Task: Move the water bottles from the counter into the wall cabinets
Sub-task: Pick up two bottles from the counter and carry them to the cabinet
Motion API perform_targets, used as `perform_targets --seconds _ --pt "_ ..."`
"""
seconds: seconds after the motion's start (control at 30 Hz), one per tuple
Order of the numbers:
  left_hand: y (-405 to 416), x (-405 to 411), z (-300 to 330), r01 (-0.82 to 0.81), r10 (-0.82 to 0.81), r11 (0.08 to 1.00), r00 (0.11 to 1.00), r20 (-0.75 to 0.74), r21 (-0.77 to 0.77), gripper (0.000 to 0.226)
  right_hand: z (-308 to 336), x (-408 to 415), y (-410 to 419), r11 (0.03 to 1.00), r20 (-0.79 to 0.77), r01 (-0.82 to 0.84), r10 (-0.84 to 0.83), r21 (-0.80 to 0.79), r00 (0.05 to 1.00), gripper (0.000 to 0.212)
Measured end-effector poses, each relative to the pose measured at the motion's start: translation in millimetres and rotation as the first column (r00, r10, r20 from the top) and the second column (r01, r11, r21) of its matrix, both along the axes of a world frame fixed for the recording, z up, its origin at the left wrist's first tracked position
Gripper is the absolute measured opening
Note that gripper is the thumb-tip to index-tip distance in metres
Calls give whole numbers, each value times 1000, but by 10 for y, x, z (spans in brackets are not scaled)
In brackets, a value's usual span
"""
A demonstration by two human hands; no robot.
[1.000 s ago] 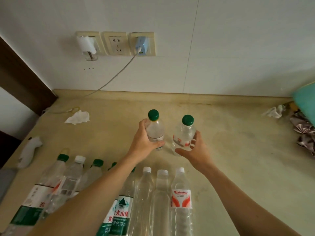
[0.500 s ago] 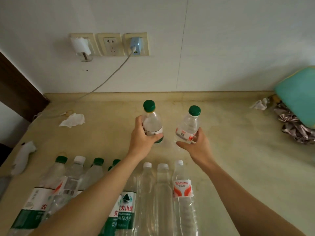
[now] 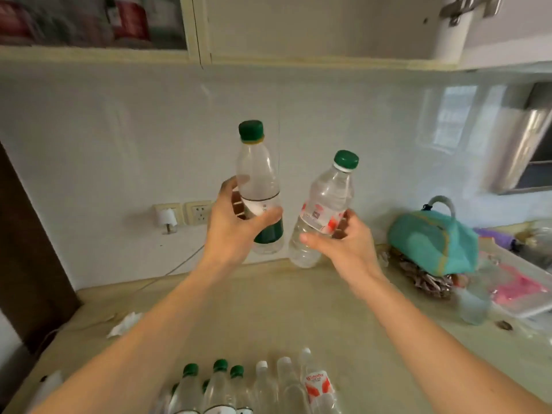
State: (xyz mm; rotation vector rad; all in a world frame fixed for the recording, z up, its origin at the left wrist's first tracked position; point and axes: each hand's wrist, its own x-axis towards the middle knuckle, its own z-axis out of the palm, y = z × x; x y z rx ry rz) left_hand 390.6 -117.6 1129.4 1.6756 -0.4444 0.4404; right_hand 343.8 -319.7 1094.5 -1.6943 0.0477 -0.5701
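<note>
Green-capped bottles (image 3: 258, 186) (image 3: 324, 210) | gripped: left hand (image 3: 236, 227), right hand (image 3: 337, 243) | airborne (below cabinet edge (image 3: 298, 59))

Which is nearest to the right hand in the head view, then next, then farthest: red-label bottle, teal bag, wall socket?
1. Red-label bottle: held in the right hand itself, fingers curled round it.
2. Teal bag: on the counter to the hand's right, against the wall.
3. Wall socket: on the wall to the left, beyond the left hand and its green-label bottle.
</note>
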Motion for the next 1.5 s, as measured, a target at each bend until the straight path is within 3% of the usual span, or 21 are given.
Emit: perform_targets --seconds 0.2,0.3,0.47,0.7,0.93,1.23,1.5 --pt "10 -256 1267 62 -53 998 971 235 -32 69 1261 -371 -29 999 205 -34 25 40 978 62" --pt "-42 -335 1692 67 -50 997 959 279 -50 70 1709 -498 -84 997 255 -75 68 18 965 59" --pt "-224 -329 2329 49 -13 994 936 350 -95 65 2354 -459 -239 999 362 -2 -10 32 932 55" --pt "-492 2 2834 -21 34 999 907 420 -36 56 2967 -53 -699 999 372 44 -43 6 927 58" --pt "-819 678 2952 -68 70 998 931 358 -17 65 3258 651 -975 999 311 2 -17 47 950 50" --pt "-1113 1369 3099 25 -34 997 991 130 76 46 3202 1415 -1132 992 289 19 17 -124 957 58" --pt "-1302 1706 3234 -52 30 947 997 73 317 61 3276 1810 -1151 962 181 20 31 -273 983 60"
